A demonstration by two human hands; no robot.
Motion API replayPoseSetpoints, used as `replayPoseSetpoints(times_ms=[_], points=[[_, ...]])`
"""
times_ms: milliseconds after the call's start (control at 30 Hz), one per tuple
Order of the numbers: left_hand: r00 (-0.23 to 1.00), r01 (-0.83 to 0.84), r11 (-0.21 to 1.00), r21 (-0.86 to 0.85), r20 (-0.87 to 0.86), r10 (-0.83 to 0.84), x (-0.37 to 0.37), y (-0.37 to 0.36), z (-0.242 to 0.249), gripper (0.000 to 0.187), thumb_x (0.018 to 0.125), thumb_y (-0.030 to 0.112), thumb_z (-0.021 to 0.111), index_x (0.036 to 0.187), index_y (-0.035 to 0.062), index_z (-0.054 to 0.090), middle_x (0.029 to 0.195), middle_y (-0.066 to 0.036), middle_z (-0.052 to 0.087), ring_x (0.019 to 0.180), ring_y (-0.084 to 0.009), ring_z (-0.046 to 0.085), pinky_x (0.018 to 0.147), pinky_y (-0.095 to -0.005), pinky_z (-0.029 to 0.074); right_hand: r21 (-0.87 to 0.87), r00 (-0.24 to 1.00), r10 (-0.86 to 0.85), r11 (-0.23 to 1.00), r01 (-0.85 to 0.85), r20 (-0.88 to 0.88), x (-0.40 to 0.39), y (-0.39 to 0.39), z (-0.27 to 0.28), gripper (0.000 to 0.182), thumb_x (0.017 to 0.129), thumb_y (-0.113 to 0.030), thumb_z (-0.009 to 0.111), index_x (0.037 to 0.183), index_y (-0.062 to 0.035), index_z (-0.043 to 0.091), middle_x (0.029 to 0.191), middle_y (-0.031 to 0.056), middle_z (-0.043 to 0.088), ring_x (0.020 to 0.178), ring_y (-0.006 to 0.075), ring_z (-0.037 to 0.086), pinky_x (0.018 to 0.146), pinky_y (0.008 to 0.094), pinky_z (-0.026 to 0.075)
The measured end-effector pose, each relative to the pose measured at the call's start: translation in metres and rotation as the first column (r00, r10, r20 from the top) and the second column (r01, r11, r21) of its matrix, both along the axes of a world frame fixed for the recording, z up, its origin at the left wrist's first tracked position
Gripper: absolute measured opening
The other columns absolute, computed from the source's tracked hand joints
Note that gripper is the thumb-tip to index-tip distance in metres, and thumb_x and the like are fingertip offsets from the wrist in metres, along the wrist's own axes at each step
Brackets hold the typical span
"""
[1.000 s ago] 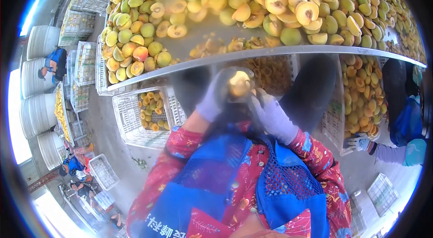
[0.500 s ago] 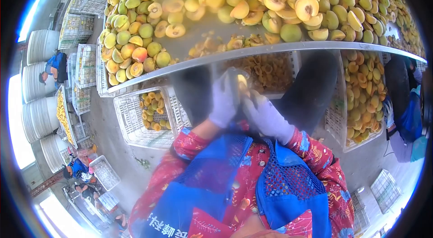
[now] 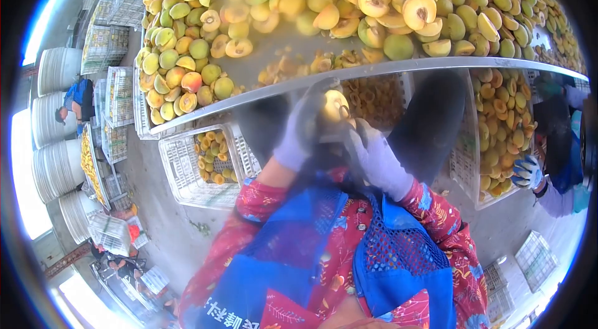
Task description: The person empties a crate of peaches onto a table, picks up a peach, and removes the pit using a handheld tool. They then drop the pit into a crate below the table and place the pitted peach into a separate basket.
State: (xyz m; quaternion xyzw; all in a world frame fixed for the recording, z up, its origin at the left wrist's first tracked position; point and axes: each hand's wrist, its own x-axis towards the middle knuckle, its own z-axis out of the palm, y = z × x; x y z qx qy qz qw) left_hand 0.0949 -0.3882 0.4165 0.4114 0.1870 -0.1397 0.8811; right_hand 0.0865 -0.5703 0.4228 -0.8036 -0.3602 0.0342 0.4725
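In a lavender and dark glove, my left hand (image 3: 300, 129) is closed around a peach half (image 3: 336, 106), its pale yellow flesh facing up. My right hand (image 3: 372, 151), gloved the same way, is just below and to the right, with bent fingers close to the fruit. Blur hides what those fingers grip. Both hands are in front of the metal table's edge (image 3: 398, 66), over my lap. Behind them stands a crate of brownish-orange peach scraps (image 3: 374, 101). Cut peach halves (image 3: 418, 12) are heaped on the table, with small scraps (image 3: 289, 67) near its rim.
A white crate (image 3: 180, 170) partly filled with peach halves stands at my left. Another fruit-filled crate (image 3: 464, 161) is at my right, where a co-worker's gloved hand (image 3: 527, 172) reaches. Stacked white tubs (image 3: 57, 170), crates and other people are far left.
My left hand has turned, so the peach half's cut face shows more. My right hand has shifted slightly right and down. The co-worker's hand at the right has come to the crate's near edge.
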Motion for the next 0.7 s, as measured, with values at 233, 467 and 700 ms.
replayPoseSetpoints(times_ms=[233, 467, 700], points=[[0.928, -0.109, 0.795, 0.597, 0.347, -0.134, -0.021, 0.001, -0.021, 0.044, 0.090, 0.019, 0.062, 0.127, -0.0022, 0.052, 0.119, -0.015, 0.058, 0.108, -0.0282, 0.059, 0.094, -0.0348, 0.049, -0.087, 1.000, -0.022, 0.996, 0.023, 0.013, -0.007, -0.002, 0.005, 0.034, 0.087, -0.005, 0.051, 0.119, 0.0061, 0.051, 0.100, 0.0247, 0.052, 0.079, 0.0382, 0.059, 0.067, 0.0433, 0.050], [0.823, -0.311, 0.142, 0.940, 0.341, -0.455, -0.017, -0.003, 0.001, 0.042, 0.094, 0.027, 0.062, 0.124, -0.0008, 0.053, 0.110, -0.013, 0.062, 0.097, -0.0256, 0.062, 0.086, -0.0321, 0.051, -0.163, 0.999, -0.005, 0.987, 0.012, 0.042, -0.012, 0.001, 0.002, 0.041, 0.086, -0.007, 0.052, 0.124, 0.0086, 0.049, 0.102, 0.0249, 0.051, 0.078, 0.0374, 0.058, 0.067, 0.0419, 0.049], [0.846, -0.355, 0.204, 0.912, 0.406, -0.345, -0.019, -0.019, -0.023, 0.042, 0.090, 0.020, 0.057, 0.125, -0.0021, 0.050, 0.114, -0.017, 0.058, 0.102, -0.0287, 0.057, 0.086, -0.0398, 0.049, 0.156, 0.982, 0.036, 0.988, -0.007, -0.186, -0.012, 0.009, -0.016, 0.034, 0.087, -0.013, 0.055, 0.117, 0.0047, 0.052, 0.102, 0.0181, 0.055, 0.075, 0.0295, 0.060, 0.065, 0.0370, 0.050]])
